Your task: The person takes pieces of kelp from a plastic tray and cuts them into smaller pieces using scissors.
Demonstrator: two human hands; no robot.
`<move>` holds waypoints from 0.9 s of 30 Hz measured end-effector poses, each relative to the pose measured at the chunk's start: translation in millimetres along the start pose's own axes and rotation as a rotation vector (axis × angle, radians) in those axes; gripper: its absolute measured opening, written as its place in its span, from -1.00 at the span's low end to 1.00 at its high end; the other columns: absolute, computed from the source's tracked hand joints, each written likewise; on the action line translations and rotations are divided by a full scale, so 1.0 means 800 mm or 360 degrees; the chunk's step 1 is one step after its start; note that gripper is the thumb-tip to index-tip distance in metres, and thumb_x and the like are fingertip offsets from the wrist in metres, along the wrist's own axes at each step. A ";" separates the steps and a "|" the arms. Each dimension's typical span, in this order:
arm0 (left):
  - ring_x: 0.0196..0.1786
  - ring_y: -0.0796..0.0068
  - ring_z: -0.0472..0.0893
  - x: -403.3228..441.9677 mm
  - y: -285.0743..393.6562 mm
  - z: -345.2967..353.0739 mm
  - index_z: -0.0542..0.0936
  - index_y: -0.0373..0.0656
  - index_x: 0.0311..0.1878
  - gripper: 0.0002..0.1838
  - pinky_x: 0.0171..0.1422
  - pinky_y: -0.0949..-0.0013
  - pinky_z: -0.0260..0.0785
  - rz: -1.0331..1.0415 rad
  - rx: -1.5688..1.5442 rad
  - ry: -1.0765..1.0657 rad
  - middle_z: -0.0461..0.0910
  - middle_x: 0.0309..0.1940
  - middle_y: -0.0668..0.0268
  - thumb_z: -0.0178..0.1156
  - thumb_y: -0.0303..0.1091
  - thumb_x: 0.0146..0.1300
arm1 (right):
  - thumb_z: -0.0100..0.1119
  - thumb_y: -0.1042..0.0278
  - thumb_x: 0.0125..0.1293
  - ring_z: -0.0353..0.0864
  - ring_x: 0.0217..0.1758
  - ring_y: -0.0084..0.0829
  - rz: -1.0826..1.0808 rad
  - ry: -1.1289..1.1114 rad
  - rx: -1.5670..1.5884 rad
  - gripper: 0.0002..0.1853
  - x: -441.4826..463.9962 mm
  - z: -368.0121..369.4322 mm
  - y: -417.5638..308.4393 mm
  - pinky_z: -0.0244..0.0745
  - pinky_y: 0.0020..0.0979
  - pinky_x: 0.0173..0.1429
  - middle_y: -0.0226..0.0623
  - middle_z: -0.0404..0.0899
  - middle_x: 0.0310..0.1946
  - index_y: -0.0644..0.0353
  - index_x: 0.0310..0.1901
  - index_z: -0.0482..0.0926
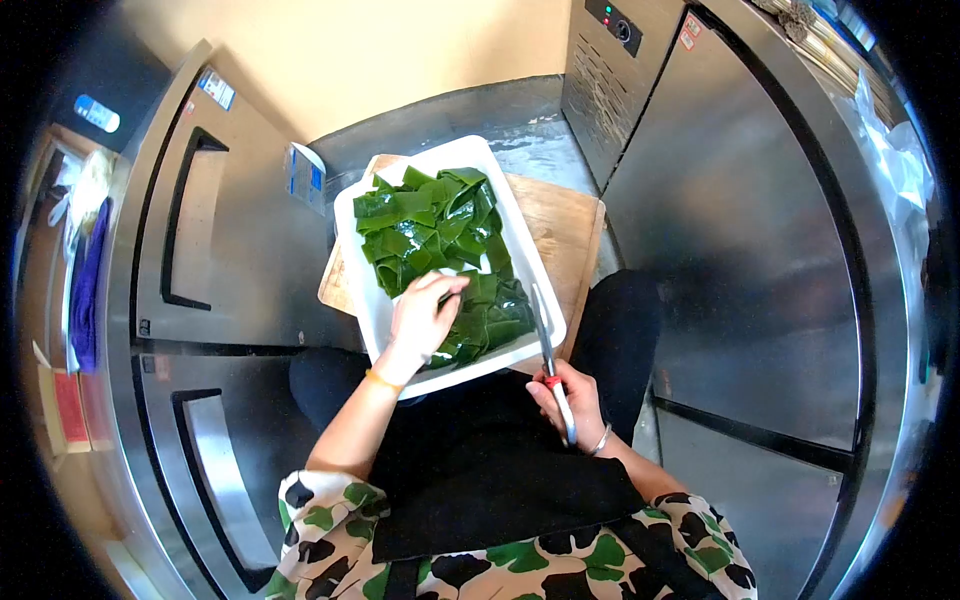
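Note:
A white plastic tray [537, 270] holds many cut, glossy dark-green kelp pieces [430, 225], heaped at its far end and again at the near end. My left hand [425, 312] is over the tray's near left part, fingers curled against the kelp with the thumb close to them; the fingertips are partly hidden. Just outside the tray's near right corner, my right hand [570, 395] is wrapped round the handles of a pair of scissors [545, 340]. Their metal blades point away from me along the tray's right rim and look closed together.
Under the tray lies a wooden board [560, 225], projecting on both sides. Stainless-steel cabinets stand close at the left [240, 240] and right [740, 230]. A beige wall [370, 60] rises beyond the grey floor. My knees flank the tray.

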State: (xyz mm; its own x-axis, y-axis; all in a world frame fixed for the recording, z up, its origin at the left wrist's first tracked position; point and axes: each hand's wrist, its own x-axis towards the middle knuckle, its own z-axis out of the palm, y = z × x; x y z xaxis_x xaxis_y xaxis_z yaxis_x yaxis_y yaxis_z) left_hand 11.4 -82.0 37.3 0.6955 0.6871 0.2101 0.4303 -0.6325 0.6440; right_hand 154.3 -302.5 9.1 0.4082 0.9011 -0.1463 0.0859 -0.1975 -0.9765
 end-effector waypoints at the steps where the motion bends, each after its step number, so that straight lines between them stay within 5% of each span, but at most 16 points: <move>1: -0.09 0.28 0.57 0.016 -0.009 0.014 0.65 -0.08 -0.11 -0.72 0.04 0.31 0.44 0.0165 0.0294 -0.0039 0.61 -0.22 0.35 0.22 -0.51 0.07 | 0.38 0.31 0.20 0.51 -0.51 -0.61 0.0033 0.0016 0.0031 -0.79 0.000 -0.004 -0.002 0.46 -0.53 -0.39 -0.38 0.54 -0.55 0.21 -0.31 0.54; 6: 0.11 0.37 0.44 0.092 -0.037 0.072 0.67 -0.01 -0.15 -0.74 0.18 0.29 0.28 0.0403 0.0921 -0.0681 0.56 -0.16 0.41 0.11 -0.38 0.10 | 0.36 0.31 0.21 0.52 -0.51 -0.60 0.0114 0.0043 0.0062 -0.79 0.005 -0.019 0.004 0.46 -0.52 -0.38 -0.37 0.54 -0.55 0.22 -0.30 0.54; 8: 0.12 0.33 0.43 0.108 -0.044 0.086 0.67 0.00 -0.16 -0.76 0.18 0.27 0.26 0.0774 0.1046 -0.0394 0.54 -0.15 0.39 0.08 -0.36 0.12 | 0.36 0.31 0.21 0.53 -0.50 -0.60 0.0162 0.0056 0.0087 -0.79 0.007 -0.023 0.007 0.47 -0.52 -0.37 -0.36 0.55 -0.54 0.23 -0.30 0.54; 18: 0.09 0.35 0.43 0.137 -0.038 0.071 0.66 0.04 -0.20 -0.78 0.17 0.24 0.25 0.1005 0.1177 -0.0650 0.53 -0.14 0.39 0.08 -0.33 0.12 | 0.35 0.31 0.21 0.56 -0.45 -0.56 0.0161 0.0037 0.0180 -0.79 0.015 -0.026 0.015 0.49 -0.50 -0.31 -0.30 0.57 -0.48 0.24 -0.26 0.55; 27: 0.01 0.41 0.47 0.139 -0.052 0.063 0.62 0.00 -0.33 -0.86 0.15 0.34 0.30 0.1253 0.0949 -0.0481 0.55 -0.33 0.46 0.12 -0.35 0.03 | 0.36 0.31 0.19 0.59 -0.45 -0.55 0.0170 0.0052 0.0128 -0.80 0.015 -0.024 0.022 0.50 -0.50 -0.31 -0.31 0.58 -0.49 0.21 -0.27 0.55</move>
State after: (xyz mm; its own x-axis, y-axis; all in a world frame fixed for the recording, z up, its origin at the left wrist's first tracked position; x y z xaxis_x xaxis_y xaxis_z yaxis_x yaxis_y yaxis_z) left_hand 100.2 2.9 -3.4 0.9838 -0.0647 0.1674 -0.0514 -0.9952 -0.0827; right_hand 178.1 -302.6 -6.5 0.4407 0.8632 -0.2464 -0.0322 -0.2592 -0.9653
